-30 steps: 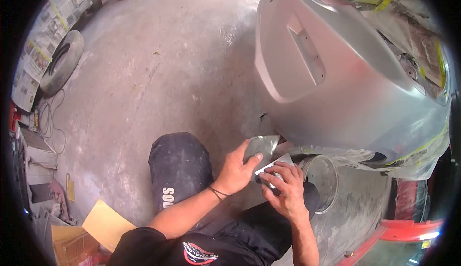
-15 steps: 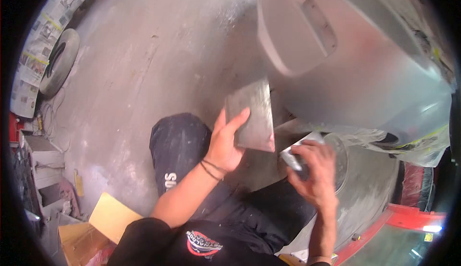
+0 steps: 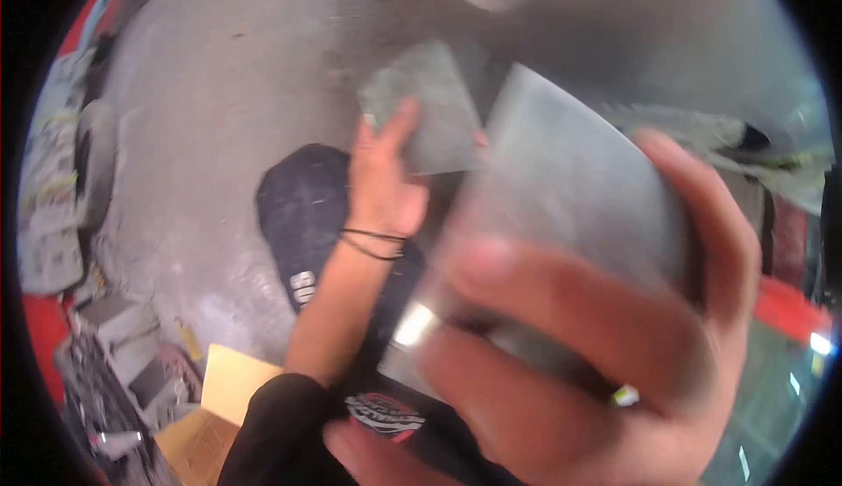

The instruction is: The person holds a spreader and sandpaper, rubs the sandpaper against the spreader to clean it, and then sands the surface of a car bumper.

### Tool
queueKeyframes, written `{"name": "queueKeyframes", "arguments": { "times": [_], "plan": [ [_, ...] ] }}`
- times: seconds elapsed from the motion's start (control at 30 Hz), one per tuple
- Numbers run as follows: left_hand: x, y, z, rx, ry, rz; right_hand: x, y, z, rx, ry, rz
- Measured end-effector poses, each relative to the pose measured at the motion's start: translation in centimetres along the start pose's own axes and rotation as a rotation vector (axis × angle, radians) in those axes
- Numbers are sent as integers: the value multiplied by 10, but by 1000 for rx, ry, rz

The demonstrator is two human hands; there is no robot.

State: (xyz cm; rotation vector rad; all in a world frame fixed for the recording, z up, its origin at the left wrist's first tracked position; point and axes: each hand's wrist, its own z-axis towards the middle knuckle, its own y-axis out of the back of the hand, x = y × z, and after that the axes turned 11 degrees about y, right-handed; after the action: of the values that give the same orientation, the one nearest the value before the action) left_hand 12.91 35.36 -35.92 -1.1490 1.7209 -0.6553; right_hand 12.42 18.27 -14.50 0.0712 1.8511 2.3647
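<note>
The left hand point(image 3: 383, 179) pinches a flat grey rectangular mixing board point(image 3: 425, 109) by its lower edge. The right hand point(image 3: 596, 346), blurred close to the camera, grips a thin grey metal spreader blade point(image 3: 570, 196), probably stiff and light, best held by its edges.

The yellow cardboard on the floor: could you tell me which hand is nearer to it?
Left. The left hand is above the yellow cardboard; the right hand is far to its right, close to the camera.
</note>
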Motion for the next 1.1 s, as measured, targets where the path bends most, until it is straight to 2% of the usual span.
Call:
{"name": "queueKeyframes", "arguments": {
  "times": [0.13,0.27,0.33,0.47,0.6,0.7,0.8,0.9,1.0,1.1],
  "plan": [
    [7,-8,-15,120,-68,118,-33,-14,-17,1,-138,-40],
    [16,3,-8,48,-162,371,-58,-28,-34,1,-279,-58],
    [18,0,-11,77,-199,448,-61,-44,-39,24,-324,-68],
    [16,-5,-20,102,-223,622,-69,-84,-48,-18,-345,36],
    [16,6,-13,76,-249,689,-45,-106,-53,49,-337,108],
    [25,13,-6,37,-259,608,-27,-110,-61,82,-347,209],
    [24,10,-6,-14,-300,671,-15,-113,-73,92,-366,243],
    [18,4,-4,-48,-267,476,-10,-112,-85,85,-408,228],
    [18,3,-5,-38,-152,308,-8,-111,-85,-73,-447,382],
    [27,-3,-11,-8,36,103,-3,-124,-76,-380,-397,720]
  ]
}}
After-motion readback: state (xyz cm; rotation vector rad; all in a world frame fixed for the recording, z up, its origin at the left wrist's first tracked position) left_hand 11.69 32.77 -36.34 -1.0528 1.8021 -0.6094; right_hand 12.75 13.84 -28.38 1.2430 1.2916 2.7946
